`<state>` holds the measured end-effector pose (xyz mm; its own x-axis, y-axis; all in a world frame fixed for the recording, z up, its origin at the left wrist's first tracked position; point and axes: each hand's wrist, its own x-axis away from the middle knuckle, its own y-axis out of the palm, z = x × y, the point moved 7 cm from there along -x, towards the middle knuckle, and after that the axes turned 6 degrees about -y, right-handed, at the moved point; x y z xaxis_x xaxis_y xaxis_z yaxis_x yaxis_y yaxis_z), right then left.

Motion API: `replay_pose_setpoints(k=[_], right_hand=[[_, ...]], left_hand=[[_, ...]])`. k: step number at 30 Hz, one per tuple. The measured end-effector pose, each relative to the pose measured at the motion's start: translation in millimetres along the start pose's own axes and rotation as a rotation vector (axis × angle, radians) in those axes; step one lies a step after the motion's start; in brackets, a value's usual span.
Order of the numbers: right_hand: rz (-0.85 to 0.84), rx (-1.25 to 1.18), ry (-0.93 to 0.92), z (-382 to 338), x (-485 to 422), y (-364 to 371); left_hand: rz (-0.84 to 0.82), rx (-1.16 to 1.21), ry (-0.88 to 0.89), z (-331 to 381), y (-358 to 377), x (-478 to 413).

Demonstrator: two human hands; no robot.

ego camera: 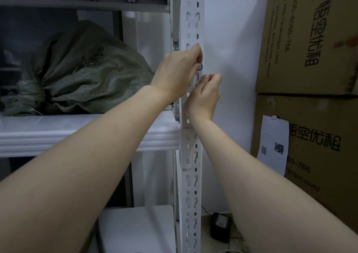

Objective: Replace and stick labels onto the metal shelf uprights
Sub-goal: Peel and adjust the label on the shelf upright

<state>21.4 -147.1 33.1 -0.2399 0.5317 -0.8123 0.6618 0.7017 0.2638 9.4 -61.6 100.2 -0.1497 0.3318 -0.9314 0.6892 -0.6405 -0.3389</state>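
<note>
**Label (200,67) pinched at shelf post (190,185)**

L hand (179,70): fingers curled, pinching the small blue-edged label vs. the white post's front, above the middle shelf (77,134). R hand (205,95) just below it, fingertips bunched at the post's edge; can't tell if it holds anything. Green sack (87,74) lies on that shelf at left; cardboard boxes (310,39) stacked at right.

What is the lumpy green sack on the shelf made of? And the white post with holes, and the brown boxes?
The green sack looks like woven plastic: fine weave, dull sheen, frayed threads. The white post seems painted metal: thin, neatly punched slots, smooth matt coat. The brown boxes look like cardboard: matt brown, printed, creased edges.
</note>
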Motion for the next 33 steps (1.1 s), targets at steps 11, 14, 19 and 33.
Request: replay_pose_setpoints(k=[11, 14, 19, 33], right_hand=[[-0.005, -0.017, -0.003, -2, 1, -2], [-0.005, -0.023, -0.01, -3, 1, -2], [-0.004, -0.028, -0.017, -3, 2, -2], [-0.002, -0.01, -0.003, 0, 2, -1]], left_hand=[[0.034, 0.043, -0.058, -3, 1, -1], [0.037, 0.032, -0.045, -3, 2, 1], [0.023, 0.012, -0.021, -3, 1, 3], [-0.003, -0.025, -0.061, -7, 5, 9]])
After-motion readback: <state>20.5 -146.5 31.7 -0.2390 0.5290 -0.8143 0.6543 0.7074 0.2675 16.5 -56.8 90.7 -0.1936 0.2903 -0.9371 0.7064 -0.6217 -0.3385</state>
